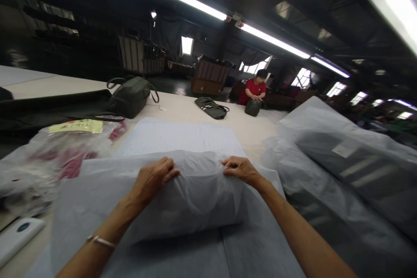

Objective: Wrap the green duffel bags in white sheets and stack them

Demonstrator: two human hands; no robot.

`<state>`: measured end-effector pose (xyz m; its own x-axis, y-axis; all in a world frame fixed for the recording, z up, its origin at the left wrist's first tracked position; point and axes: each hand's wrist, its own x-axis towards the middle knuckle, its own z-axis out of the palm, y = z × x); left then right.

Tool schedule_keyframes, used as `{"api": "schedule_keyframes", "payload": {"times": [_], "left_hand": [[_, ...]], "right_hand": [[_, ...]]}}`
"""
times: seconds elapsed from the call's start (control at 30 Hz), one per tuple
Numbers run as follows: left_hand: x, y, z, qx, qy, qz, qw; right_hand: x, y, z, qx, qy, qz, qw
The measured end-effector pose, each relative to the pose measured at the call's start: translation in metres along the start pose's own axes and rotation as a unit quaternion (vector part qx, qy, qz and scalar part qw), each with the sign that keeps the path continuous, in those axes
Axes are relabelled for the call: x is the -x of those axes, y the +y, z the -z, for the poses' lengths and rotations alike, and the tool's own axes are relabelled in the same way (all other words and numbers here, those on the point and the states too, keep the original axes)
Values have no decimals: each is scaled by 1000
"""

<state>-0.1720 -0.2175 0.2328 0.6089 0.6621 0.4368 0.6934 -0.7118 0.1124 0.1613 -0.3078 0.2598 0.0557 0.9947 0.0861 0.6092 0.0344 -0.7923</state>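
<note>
A thin, whitish wrapping sheet [198,200] lies over a bulky form in front of me. What is under it is hidden, and I cannot tell whether the sheet is paper or plastic. On its upper edge, my left hand [159,171] pinches the material between thumb and fingers, a metal bangle [100,241] on that wrist. My right hand [239,168] grips the same edge a little way to the right. Between the two hands the sheet is pulled into folds. More pale sheet [182,132] is spread flat beyond and beneath the form.
Dark bags in translucent covers [352,160] are piled at right. Clear plastic packets [71,152] and a white device [19,239] lie left. A dark handbag [132,95] and a flatter dark bag [212,107] rest farther back. Across the table, a person in red [252,89] handles another bag [253,106].
</note>
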Motion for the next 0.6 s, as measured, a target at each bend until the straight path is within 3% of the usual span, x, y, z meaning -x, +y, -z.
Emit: {"api": "schedule_keyframes", "payload": {"times": [0.1, 0.17, 0.23, 0.3, 0.37, 0.43, 0.5, 0.6], "left_hand": [[-1, -8, 7, -46, 138, 19, 989], [1, 11, 19, -45, 226, -12, 973], [4, 47, 27, 16, 244, -104, 964], [3, 86, 20, 56, 187, -225, 955], [-5, 114, -3, 33, 133, -261, 956], [-22, 125, -33, 1, 95, -211, 973], [-44, 124, -59, -20, 53, -159, 986], [-73, 114, -76, -29, -25, -131, 991]], "right_hand": [[-2, 2, -1, -6, 2, 4, 1000], [-3, 3, -1, -14, 1, 6, 1000], [-4, 3, -1, -23, 3, 5, 1000], [-6, 3, -1, -26, 3, 7, 1000], [-7, 3, 0, -16, -1, 18, 1000], [-8, 3, 0, 0, -8, 30, 1000], [-10, 3, 0, 17, -14, 36, 999], [-17, 0, 4, 42, -24, 40, 998]]}}
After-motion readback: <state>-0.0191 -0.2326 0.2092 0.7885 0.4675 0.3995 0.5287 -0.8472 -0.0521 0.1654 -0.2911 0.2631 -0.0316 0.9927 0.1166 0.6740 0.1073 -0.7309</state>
